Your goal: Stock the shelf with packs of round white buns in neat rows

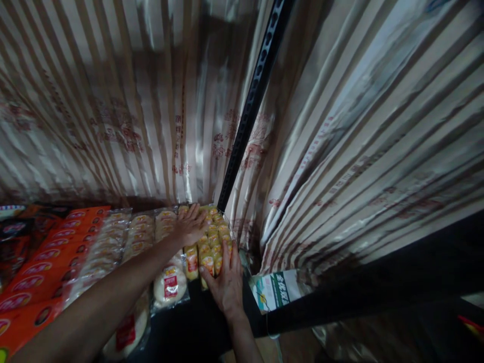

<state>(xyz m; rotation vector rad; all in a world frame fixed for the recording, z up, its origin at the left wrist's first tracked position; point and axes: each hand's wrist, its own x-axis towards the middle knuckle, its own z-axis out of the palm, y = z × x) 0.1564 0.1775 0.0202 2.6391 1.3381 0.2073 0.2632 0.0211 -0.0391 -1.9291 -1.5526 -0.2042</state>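
Observation:
Small yellow snack packets (214, 239) are grouped in rows at the right end of a dark shelf (200, 322). My left hand (192, 224) lies flat over the back left part of these packets, fingers stretched out. At their front right corner, my right hand (229, 282) touches them with thumb and fingers spread apart. Just left of the packets stands a row of round, pale flatbread-like pieces (170, 285) in clear wrapping with red labels. My left forearm crosses above that row and hides part of it.
Orange packets (49, 257) line the left side of the shelf. A black perforated post (249, 106) rises behind the yellow packets. Striped plastic sheeting (124, 101) hangs behind and at the right. A white and green packet (278, 291) lies at the right edge.

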